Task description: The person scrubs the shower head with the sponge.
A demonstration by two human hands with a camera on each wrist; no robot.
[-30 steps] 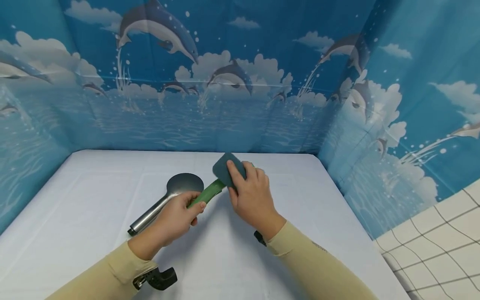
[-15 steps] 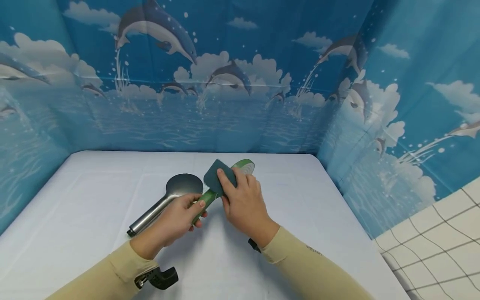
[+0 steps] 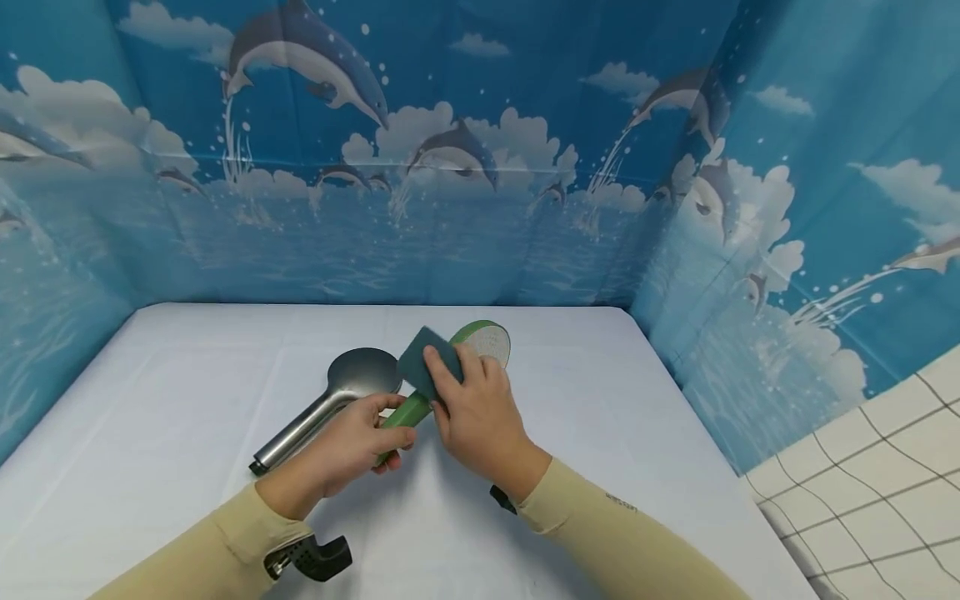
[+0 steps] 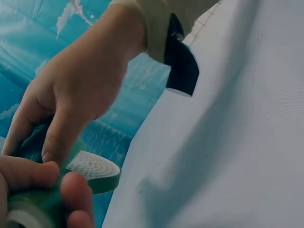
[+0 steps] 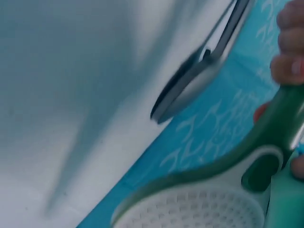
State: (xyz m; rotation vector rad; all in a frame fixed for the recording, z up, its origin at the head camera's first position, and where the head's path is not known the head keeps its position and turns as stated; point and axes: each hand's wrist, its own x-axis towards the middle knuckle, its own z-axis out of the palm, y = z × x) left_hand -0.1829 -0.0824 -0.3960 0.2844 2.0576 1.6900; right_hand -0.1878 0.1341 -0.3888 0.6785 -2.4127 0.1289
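A green shower head [image 3: 412, 410] with a white perforated face is held above the table. My left hand [image 3: 352, 446] grips the lower end of its handle, and the handle's end shows close up in the left wrist view. In my right hand [image 3: 483, 417] is a dark teal scouring pad [image 3: 424, 358], laid against the upper handle just below the head. My right fingers cover part of the pad and the handle. The spray face [image 5: 190, 209] is turned toward the right wrist camera, with a dark green button on the neck above it.
A second shower head [image 3: 363, 371], grey and chrome, lies on the white-covered table [image 3: 600, 400] left of my hands. A blue dolphin-print curtain [image 3: 465, 250] closes off the back and sides. White tiles [image 3: 877, 467] show at lower right.
My right hand has slid the scouring pad down and left along the handle, toward my left hand. The green shower head's round face has come into sight behind my right fingers.
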